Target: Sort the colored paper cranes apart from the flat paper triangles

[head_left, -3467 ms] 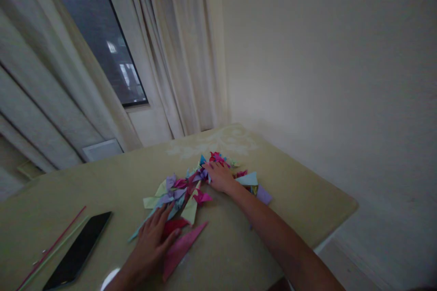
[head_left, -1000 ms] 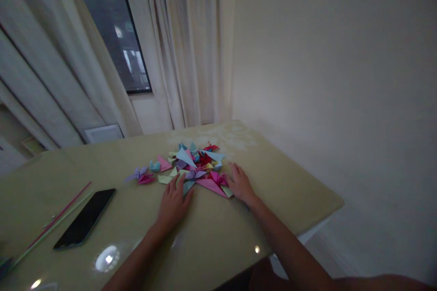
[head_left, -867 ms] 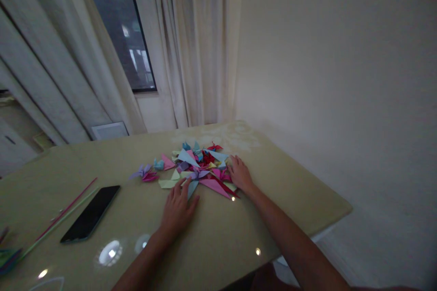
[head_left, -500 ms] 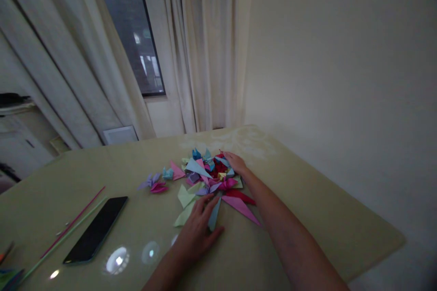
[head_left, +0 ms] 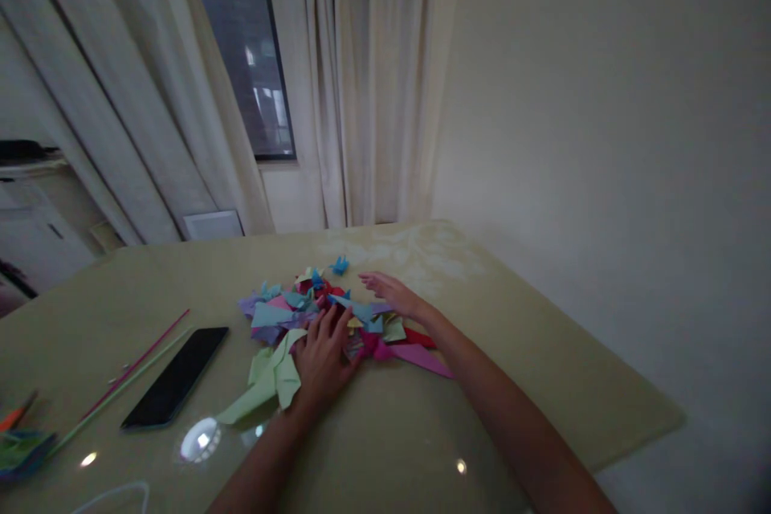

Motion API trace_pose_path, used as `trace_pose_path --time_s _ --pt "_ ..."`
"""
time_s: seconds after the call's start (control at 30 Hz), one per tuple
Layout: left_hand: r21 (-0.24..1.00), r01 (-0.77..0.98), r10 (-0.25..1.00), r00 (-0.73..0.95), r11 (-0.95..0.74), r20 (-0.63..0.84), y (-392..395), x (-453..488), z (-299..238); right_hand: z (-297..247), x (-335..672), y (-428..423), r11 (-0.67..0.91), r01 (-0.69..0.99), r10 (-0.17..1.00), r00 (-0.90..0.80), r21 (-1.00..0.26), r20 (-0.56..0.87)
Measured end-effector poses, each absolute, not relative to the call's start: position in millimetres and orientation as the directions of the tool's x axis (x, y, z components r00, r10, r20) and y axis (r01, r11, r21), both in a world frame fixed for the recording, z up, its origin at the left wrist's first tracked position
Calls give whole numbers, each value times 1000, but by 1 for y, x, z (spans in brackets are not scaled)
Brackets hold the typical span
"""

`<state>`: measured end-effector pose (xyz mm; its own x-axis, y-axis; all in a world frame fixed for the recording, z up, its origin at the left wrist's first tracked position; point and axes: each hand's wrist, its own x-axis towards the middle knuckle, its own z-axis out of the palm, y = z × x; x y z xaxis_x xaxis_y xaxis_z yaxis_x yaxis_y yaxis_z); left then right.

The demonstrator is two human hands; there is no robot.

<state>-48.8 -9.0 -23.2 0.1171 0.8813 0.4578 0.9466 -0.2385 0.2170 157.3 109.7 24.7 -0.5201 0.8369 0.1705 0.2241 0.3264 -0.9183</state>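
A heap of folded paper cranes [head_left: 295, 309] in many colours spreads over the table in front of me. My left hand [head_left: 325, 349] lies on the heap's near side with its fingers spread over the paper. A large pale green folded piece [head_left: 271, 377] rests against its left side. My right hand [head_left: 394, 293] is at the heap's right edge, fingers stretched out to the left and gripping nothing. A pink paper point [head_left: 422, 358] and a red one stick out beneath my right forearm. One small blue crane [head_left: 339, 265] sits apart behind the heap.
To the left a black phone [head_left: 176, 376] lies on the table [head_left: 542, 369], beside a pink stick [head_left: 141, 361] and a light green stick [head_left: 120, 391]. Something orange, green and blue [head_left: 24, 446] is at the lower left. Wall and curtains stand beyond the table.
My left hand has moved up and left onto the heap, and my right hand slightly left. The cranes have shifted left into a wider heap, and a blue crane now lies apart.
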Motion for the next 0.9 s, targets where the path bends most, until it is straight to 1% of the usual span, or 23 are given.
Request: trace_pose_path --time_s 0.07,0.1,0.17,0.2,0.23,0.27,0.4,0.5,0.6,0.67,0.7,0.77,0.83,0.9 --pt "257 955 903 27 -150 428 -2 -56 -20 27 185 85 398 357 883 -401 -845 246" --pt "276 955 904 -22 -108 428 1 -59 -18 25 198 72 404 441 896 -367 -801 250" --pt "300 951 887 -74 -75 457 3 -61 -15 18 215 49 396 566 901 -391 -723 187" --pt "298 950 877 -63 -94 477 3 -61 -14 12 220 40 394 607 899 -410 -690 153" --pt "287 949 868 -29 -132 496 2 -61 -13 7 222 32 396 643 898 -420 -656 130" --pt "266 947 860 20 -179 510 -1 -60 -13 1 222 27 383 683 910 -394 -622 127" --pt "177 930 819 180 -322 545 -19 -52 -11 -10 211 26 289 822 955 -215 -490 202" --pt "119 874 756 330 -471 566 -35 -36 -13 -11 205 32 271 875 955 -194 -401 223" --pt "66 791 701 496 -608 512 -39 -11 -17 -13 204 31 289 904 947 -221 -316 234" --pt "53 782 712 535 -621 455 -32 1 -19 -16 205 28 289 913 939 -211 -289 272" --pt "50 799 734 522 -599 435 -26 3 -19 -17 207 27 277 916 937 -191 -289 293" --pt "44 873 794 420 -486 438 -15 0 -16 -19 211 24 240 922 940 -144 -303 309" --pt "46 941 829 272 -336 489 -8 -10 -14 -19 215 22 215 926 950 -124 -310 288" --pt "71 967 823 168 -245 543 -8 -21 -13 -17 217 21 193 930 958 -110 -313 264"
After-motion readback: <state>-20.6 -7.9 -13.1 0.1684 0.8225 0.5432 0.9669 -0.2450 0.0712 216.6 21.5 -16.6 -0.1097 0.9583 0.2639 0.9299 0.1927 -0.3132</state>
